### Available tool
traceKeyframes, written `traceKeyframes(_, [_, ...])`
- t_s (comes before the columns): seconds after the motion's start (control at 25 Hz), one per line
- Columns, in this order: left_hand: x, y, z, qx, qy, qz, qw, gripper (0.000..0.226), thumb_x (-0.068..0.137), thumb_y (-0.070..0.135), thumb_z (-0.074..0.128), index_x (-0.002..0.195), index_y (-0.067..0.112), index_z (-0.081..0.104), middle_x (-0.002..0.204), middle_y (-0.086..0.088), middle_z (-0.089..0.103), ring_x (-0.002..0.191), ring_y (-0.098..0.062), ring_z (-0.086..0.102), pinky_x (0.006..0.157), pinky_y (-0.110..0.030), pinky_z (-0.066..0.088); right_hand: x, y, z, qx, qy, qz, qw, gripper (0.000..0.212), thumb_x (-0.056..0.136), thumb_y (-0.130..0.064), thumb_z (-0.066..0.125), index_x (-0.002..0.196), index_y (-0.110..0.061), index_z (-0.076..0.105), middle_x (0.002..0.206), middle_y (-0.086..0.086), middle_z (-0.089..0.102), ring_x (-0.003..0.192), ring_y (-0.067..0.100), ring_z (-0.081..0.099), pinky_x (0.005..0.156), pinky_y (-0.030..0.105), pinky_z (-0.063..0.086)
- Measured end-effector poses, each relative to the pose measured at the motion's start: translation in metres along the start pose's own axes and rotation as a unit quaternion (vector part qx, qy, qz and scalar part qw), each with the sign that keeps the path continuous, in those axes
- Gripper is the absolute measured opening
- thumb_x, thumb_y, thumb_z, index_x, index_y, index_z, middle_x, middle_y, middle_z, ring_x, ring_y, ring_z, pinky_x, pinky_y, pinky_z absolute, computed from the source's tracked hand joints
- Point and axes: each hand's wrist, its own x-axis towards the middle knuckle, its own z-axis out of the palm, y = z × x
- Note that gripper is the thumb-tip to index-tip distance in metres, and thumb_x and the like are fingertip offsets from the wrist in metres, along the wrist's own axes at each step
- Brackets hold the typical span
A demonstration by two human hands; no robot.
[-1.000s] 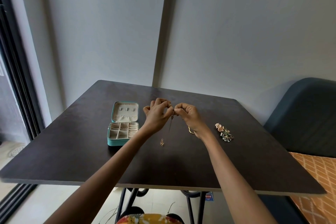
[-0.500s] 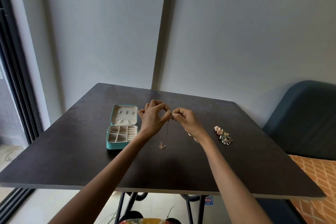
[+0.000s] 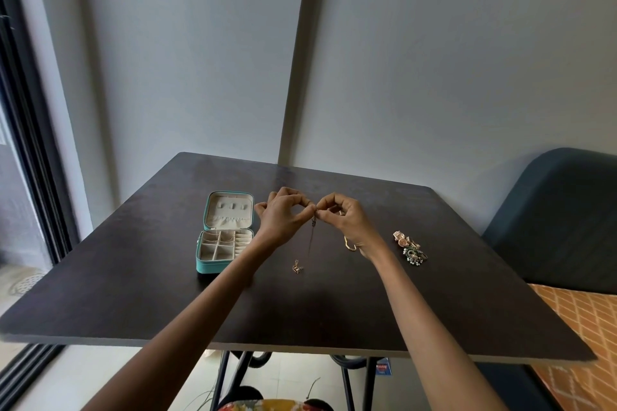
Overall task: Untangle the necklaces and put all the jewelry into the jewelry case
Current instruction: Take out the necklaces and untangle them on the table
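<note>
Hands, left (image 3: 283, 217) and right (image 3: 344, 218), each grip pinching the chain (image 3: 311, 237) above the bench (image 3: 133, 294), should tease its knot apart gently, not tug.

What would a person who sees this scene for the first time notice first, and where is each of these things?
The eye goes first to the left hand and the right hand, raised together over the middle of the dark table, both pinching a thin necklace that hangs down to a small pendant. To their left the teal jewelry case lies open. To their right a small heap of jewelry lies on the table.
</note>
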Motion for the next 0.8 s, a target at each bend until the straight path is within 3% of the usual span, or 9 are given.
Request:
traceKeyframes(0.2, [0.000,-0.002,0.004,-0.004,-0.016,-0.013,1.000,0.014,0.091,0.035,0.055,0.079,0.030,0.061,0.116,0.006,0.053,0.114,-0.011,0.039,0.086,-0.032,0.017,0.001,0.001,-0.001,-0.002,-0.002,0.007,1.000,0.016,0.083,-0.006,0.068,0.079,-0.021,0.065,0.077,-0.006,0.065,0.076,0.010,0.058,0.073,0.020,0.048])
traceKeyframes(0.48, [-0.002,-0.008,0.011,-0.057,-0.038,-0.035,0.997,0.017,0.093,0.035,0.053,0.080,0.029,0.062,0.106,0.010,0.049,0.113,-0.012,0.039,0.100,-0.041,0.025,-0.002,0.007,0.001,-0.009,0.020,0.014,1.000,0.011,0.083,-0.010,0.070,0.078,-0.019,0.067,0.074,-0.005,0.067,0.066,-0.004,0.059,0.066,0.013,0.046])
traceKeyframes(0.68, [0.001,-0.009,0.004,-0.066,-0.032,-0.018,0.997,0.019,0.083,0.037,0.065,0.065,0.038,0.061,0.097,0.014,0.060,0.104,-0.012,0.054,0.099,-0.047,0.031,-0.003,0.014,0.002,-0.057,0.061,-0.014,0.996,0.011,0.082,-0.015,0.072,0.073,-0.021,0.068,0.067,-0.010,0.065,0.061,-0.002,0.055,0.062,0.014,0.041])
traceKeyframes(0.8, [0.005,-0.006,-0.004,-0.039,-0.044,-0.011,0.998,0.019,0.082,0.037,0.066,0.063,0.037,0.060,0.098,0.017,0.059,0.110,-0.012,0.051,0.097,-0.043,0.027,-0.002,0.013,0.001,-0.068,0.052,-0.030,0.996,0.011,0.082,-0.016,0.072,0.073,-0.022,0.068,0.066,-0.014,0.064,0.061,-0.002,0.054,0.065,0.014,0.039])
